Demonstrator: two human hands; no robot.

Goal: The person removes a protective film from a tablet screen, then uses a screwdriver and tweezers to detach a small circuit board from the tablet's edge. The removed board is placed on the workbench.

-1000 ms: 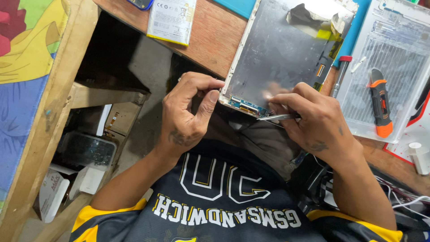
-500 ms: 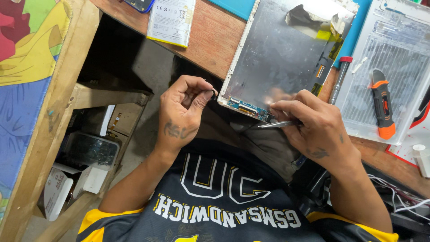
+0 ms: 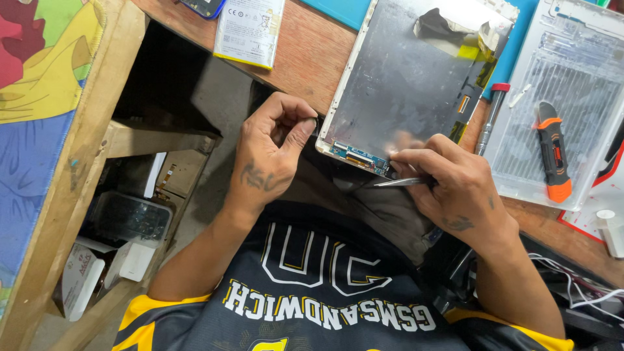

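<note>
Fingers (image 3: 300, 125) around something hidden

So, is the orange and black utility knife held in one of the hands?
No, the utility knife lies on the clear plastic tray, while the right hand holds metal tweezers at the opened tablet.

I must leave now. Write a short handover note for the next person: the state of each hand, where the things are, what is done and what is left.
Left hand: fingers pinched at the corner of the opened tablet, on something too small to tell.
Right hand: holds metal tweezers, tips pointing away from the tablet's lower edge.
Tablet: on the wooden table, metal inner plate up, small circuit board exposed.
Done: tablet is open.
Left: board sits in place.
</note>
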